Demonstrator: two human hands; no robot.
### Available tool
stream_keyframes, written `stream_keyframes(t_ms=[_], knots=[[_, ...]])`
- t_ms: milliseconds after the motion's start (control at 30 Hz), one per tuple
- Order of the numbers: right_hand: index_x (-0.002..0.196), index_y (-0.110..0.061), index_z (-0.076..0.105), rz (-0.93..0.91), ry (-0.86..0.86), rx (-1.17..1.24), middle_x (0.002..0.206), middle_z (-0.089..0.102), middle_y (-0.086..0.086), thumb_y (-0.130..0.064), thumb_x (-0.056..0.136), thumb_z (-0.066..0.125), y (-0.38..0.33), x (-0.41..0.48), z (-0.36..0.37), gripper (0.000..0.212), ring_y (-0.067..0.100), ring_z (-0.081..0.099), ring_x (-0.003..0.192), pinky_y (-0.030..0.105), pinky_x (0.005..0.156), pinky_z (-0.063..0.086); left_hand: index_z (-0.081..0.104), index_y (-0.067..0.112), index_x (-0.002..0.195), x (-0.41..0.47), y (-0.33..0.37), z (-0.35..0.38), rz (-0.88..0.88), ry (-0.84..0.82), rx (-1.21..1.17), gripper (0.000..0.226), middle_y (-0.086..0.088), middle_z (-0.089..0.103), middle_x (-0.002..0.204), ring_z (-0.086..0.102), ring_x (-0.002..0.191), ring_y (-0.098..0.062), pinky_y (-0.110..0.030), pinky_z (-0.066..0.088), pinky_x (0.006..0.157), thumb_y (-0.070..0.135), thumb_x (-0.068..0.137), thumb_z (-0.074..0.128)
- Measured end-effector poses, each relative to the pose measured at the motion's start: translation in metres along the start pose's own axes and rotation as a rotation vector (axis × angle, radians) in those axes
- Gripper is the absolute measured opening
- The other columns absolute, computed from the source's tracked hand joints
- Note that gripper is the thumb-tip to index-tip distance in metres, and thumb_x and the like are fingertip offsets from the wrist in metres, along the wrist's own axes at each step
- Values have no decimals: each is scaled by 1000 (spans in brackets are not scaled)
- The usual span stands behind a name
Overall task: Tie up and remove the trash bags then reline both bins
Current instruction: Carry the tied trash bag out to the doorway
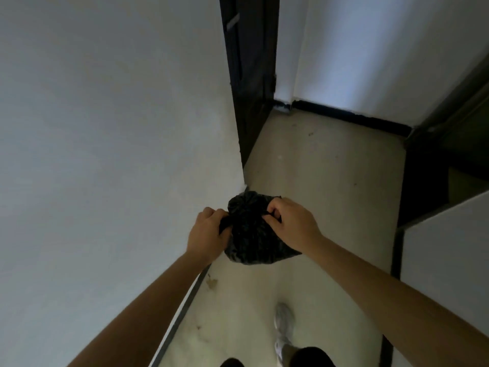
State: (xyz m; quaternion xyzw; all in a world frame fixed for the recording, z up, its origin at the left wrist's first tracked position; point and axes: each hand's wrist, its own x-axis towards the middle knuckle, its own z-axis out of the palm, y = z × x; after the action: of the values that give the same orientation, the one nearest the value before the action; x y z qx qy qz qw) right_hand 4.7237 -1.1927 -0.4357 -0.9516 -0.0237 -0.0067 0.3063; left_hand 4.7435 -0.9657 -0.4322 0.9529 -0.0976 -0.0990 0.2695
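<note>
Both hands on the bag! The left hand has its fingers curled around a bunched bit of black plastic at the bag's left side, and the right hand pinches another bit at its top right. The bag hangs between them, held up over the pale floor, just beside the white wall on the left. A dark door stands far ahead. One shoe shows near the bottom.

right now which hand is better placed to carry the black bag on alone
Probably the right hand: its fingers pinch the trash bag at its top, with open floor beside it. The left hand grips the side, close to the wall.
</note>
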Motion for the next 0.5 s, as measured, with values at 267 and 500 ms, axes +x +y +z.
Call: stream_keyframes(t_ms=[267,500], knots=[[104,-21,62,172,-316,-2,90,62,-2,-35,92,64,101,63,167,19,17,61,79,29,65,47,63,17,104,78,-107,139,-336,-184,-133,18,2,54,94,52,83,-16,-9,30,61,16,86,63],[110,-12,62,330,-484,61,96,68,10,-26,92,65,204,75,360,23,26,66,86,33,75,51,64,15,104,119,-242,305,-418,-251,-135,19,-6,56,98,50,81,-16,-20,27,62,16,85,61]])
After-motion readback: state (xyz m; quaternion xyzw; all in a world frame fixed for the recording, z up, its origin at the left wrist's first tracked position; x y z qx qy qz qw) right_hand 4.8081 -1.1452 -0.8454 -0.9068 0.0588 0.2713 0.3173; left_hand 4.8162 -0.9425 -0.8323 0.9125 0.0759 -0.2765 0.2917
